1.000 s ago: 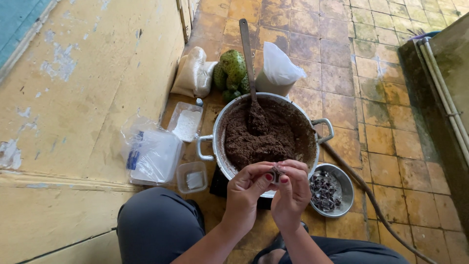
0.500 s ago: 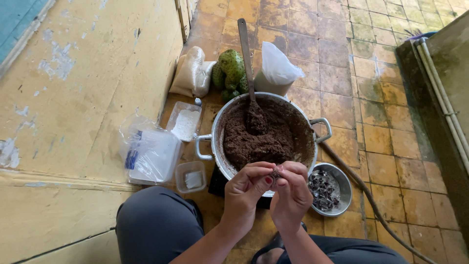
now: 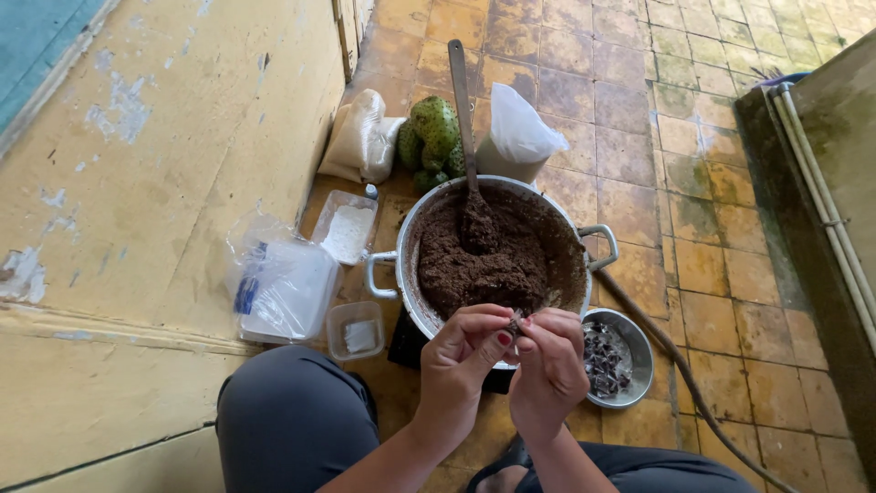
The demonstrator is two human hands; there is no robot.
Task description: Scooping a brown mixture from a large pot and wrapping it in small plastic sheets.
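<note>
My left hand [image 3: 464, 358] and my right hand [image 3: 549, 370] meet above the near rim of a big metal pot [image 3: 408, 274]. Between their fingertips they pinch a small dark piece [image 3: 515, 321], too small to name. The pot holds a thick brown paste [image 3: 493, 265] with a long-handled spoon [image 3: 463, 119] standing in it. Just right of my right hand sits a small metal bowl [image 3: 636, 351] with dark bits in it.
Behind the pot lie green bumpy fruits [image 3: 432, 132], a white sack [image 3: 363, 141] and a clear bag of white powder [image 3: 520, 128]. At left stand plastic containers [image 3: 285, 290], [image 3: 355, 330] and a tray of white powder [image 3: 348, 231]. A hose [image 3: 675, 374] crosses the tiled floor at right. My knees frame the bottom.
Both hands have stayed together over the pot's near rim, fingers shifting slightly on the small piece. The pot and spoon have not moved.
</note>
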